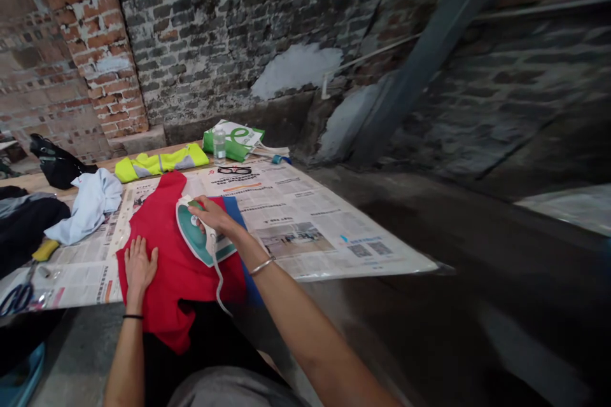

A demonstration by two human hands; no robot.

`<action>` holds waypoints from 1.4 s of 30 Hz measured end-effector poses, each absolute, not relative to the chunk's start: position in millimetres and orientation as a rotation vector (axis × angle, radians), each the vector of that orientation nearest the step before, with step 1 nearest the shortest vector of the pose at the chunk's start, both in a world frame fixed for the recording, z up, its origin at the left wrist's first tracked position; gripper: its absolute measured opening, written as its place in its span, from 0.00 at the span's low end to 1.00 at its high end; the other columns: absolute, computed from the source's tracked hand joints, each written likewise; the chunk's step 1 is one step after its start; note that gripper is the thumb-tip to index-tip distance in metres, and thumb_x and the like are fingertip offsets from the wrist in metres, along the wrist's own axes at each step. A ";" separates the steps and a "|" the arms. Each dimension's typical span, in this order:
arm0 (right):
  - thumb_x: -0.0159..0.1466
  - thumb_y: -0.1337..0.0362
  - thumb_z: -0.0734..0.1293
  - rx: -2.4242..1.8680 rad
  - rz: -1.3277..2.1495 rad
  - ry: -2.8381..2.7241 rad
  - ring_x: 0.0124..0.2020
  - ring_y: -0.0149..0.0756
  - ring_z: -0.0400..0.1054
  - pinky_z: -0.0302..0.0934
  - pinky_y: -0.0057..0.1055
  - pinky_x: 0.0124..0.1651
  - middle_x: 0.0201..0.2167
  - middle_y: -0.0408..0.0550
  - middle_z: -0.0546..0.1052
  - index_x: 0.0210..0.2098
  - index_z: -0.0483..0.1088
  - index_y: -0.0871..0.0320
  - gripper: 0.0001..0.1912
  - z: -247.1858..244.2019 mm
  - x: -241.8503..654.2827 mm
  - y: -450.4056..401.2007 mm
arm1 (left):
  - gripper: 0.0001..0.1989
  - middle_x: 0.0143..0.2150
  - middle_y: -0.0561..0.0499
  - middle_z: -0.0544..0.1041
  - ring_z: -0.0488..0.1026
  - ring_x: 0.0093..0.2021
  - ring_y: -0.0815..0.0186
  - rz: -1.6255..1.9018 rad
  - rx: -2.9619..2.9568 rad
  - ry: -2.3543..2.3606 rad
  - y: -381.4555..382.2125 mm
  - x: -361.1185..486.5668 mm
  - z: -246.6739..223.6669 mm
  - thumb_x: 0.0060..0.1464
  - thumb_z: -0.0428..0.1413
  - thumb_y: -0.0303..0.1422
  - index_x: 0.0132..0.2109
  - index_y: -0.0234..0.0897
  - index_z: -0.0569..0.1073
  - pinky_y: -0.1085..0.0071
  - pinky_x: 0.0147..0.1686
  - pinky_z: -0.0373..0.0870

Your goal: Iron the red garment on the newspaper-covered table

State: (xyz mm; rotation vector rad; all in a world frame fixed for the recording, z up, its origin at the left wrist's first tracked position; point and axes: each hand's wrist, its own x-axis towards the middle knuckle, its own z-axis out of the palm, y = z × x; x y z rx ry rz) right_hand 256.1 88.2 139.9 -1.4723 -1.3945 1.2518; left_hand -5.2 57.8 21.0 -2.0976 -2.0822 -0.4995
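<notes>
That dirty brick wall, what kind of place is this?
It looks like a rough old workroom or storeroom, though I can't be sure. It has a patchy, soot-dark bare brick wall, a grey concrete floor, and printed newspaper sheets spread over a plain wooden board.

Head-worn camera, facing forward-down, close above iron (195, 233).
</notes>
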 end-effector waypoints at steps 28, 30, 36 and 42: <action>0.75 0.64 0.65 -1.435 1.278 -1.311 0.15 0.28 0.63 0.56 0.20 0.20 0.17 0.32 0.68 0.65 0.63 0.59 0.20 141.0 253.9 81.3 | 0.30 0.73 0.35 0.66 0.62 0.74 0.50 -0.485 -2.084 -2.076 60.2 -6.7 19.2 0.69 0.46 0.42 0.69 0.27 0.68 0.49 0.73 0.57; 0.75 0.64 0.66 -1.429 1.272 -1.323 0.16 0.28 0.64 0.56 0.20 0.20 0.18 0.32 0.69 0.63 0.65 0.59 0.19 137.5 255.3 79.6 | 0.30 0.73 0.35 0.67 0.63 0.74 0.50 -0.480 -2.081 -2.076 59.7 -6.2 19.1 0.69 0.47 0.42 0.69 0.27 0.69 0.50 0.73 0.57; 0.73 0.60 0.69 -1.384 1.285 -1.357 0.16 0.28 0.66 0.58 0.21 0.20 0.18 0.33 0.70 0.65 0.65 0.59 0.24 130.5 259.3 71.3 | 0.30 0.73 0.35 0.67 0.64 0.73 0.50 -0.499 -2.080 -2.073 59.5 -5.7 19.6 0.69 0.46 0.42 0.68 0.28 0.69 0.50 0.73 0.58; 0.73 0.61 0.68 -1.368 1.339 -1.371 0.16 0.28 0.65 0.59 0.21 0.21 0.19 0.33 0.70 0.66 0.63 0.60 0.25 137.9 261.5 61.7 | 0.30 0.73 0.34 0.67 0.63 0.74 0.49 -0.499 -2.102 -2.075 61.1 -7.0 19.0 0.68 0.46 0.42 0.68 0.28 0.69 0.47 0.73 0.58</action>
